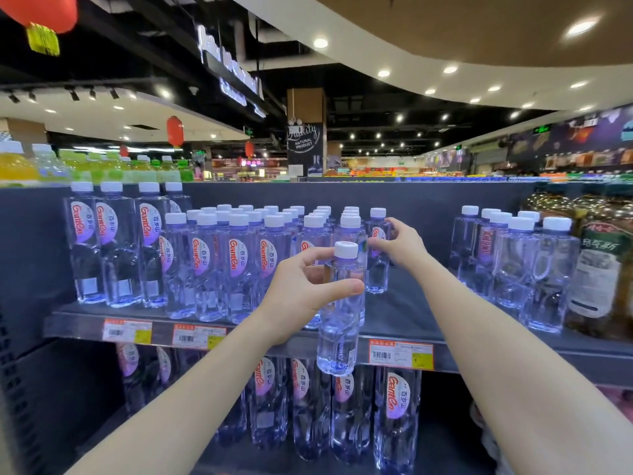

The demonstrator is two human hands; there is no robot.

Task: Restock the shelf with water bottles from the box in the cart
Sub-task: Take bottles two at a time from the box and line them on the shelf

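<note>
Grey supermarket shelf (404, 313), left hand (301, 293) gripping water bottle (339, 341), right hand (400, 245) clasping shelved bottle (377, 275), red lanterns (175, 131) overhead

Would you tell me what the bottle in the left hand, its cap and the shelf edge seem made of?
Bottle: probably clear glossy plastic; things behind show through. Cap: opaque white plastic, apparently, matte. Shelf edge: likely grey metal, judging by its dull streaky sheen.

Light: bright, from round recessed ceiling spotlights (450, 69) | Tint: violet cast on clear plastic water bottles (239, 262) | Shadow: dim beneath grey metal shelf (479, 356) | Blur: far store background soft | Distortion: wide-angle bending at edges
</note>
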